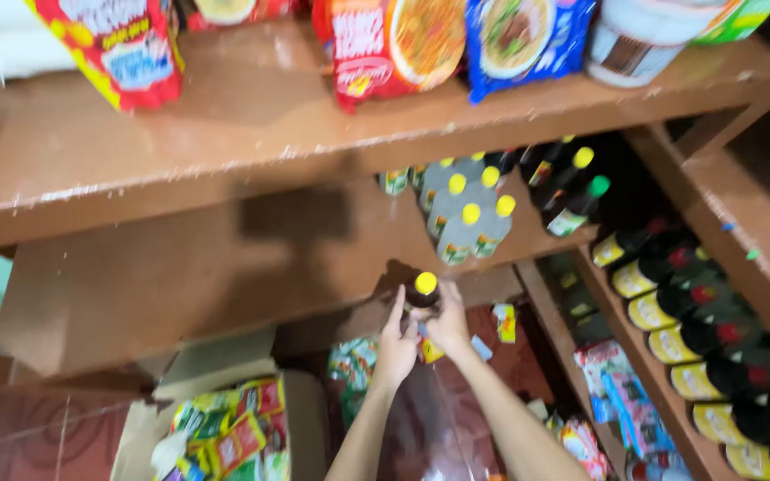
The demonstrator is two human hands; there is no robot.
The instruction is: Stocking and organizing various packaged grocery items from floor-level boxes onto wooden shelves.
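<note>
Yellow is the cap on the dark bottle (pixel 424 294), which both hands hold up near the edge of the brown shelf (pixel 180 276). The left hand (pixel 396 343) is wrapped on one side and the right hand (pixel 447 325) on the other, both closed on the bottle. It stands upright, long way up and down, cap on top. It looks like the bottle is being set on the shelf; more bottles (pixel 470 218) with yellow caps stand just past the hands, so it needs a careful push in beside them.
</note>
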